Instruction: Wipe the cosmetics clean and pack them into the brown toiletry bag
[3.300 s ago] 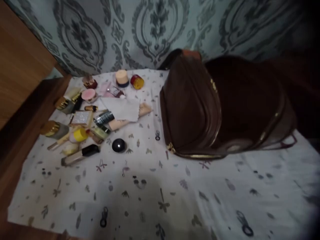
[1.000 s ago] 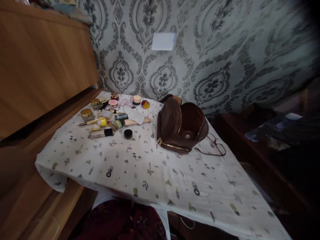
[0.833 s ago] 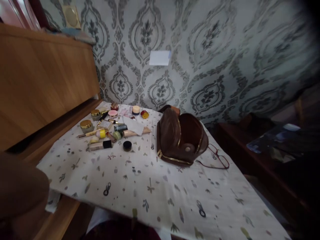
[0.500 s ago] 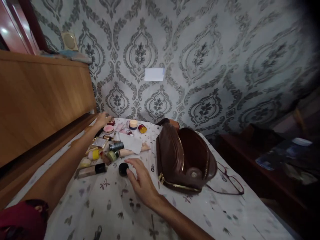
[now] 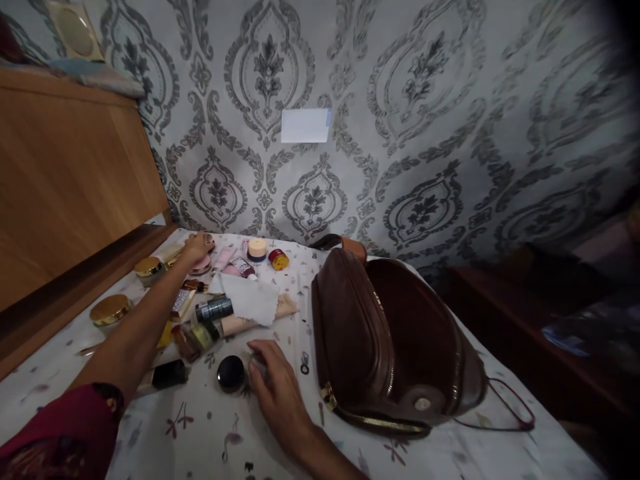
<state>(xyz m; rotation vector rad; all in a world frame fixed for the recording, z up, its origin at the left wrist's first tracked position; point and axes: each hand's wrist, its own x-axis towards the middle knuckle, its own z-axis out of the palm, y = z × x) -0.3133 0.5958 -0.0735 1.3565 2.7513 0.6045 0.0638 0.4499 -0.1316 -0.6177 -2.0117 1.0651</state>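
Note:
My left hand (image 5: 197, 248) reaches to the far left of the cosmetics, beside a pink round compact (image 5: 201, 265). Its fingers curl over a small item I cannot make out. My right hand (image 5: 283, 393) rests on the cloth, fingers curved and thumb apart, just right of a black-lidded jar (image 5: 231, 373). Left of it lie a bottle with a black cap (image 5: 169, 375), a greenish small jar (image 5: 203, 335), a dark cylinder (image 5: 214, 309), a beige tube (image 5: 237, 325) and a white tissue (image 5: 253, 299). A brown handbag (image 5: 345, 333) stands unzipped to the right.
Gold-lidded jars (image 5: 111, 310) line the left side near a wooden cabinet (image 5: 75, 180). A cream-lidded jar (image 5: 257, 249) and a red-and-yellow jar (image 5: 279, 259) sit at the back by the patterned wall (image 5: 340, 173). Glasses (image 5: 520, 407) lie behind the bag at right.
The view has moved closer to the table. My left hand has closed over something among the far cosmetics. My right hand has come away from the black-lidded jar.

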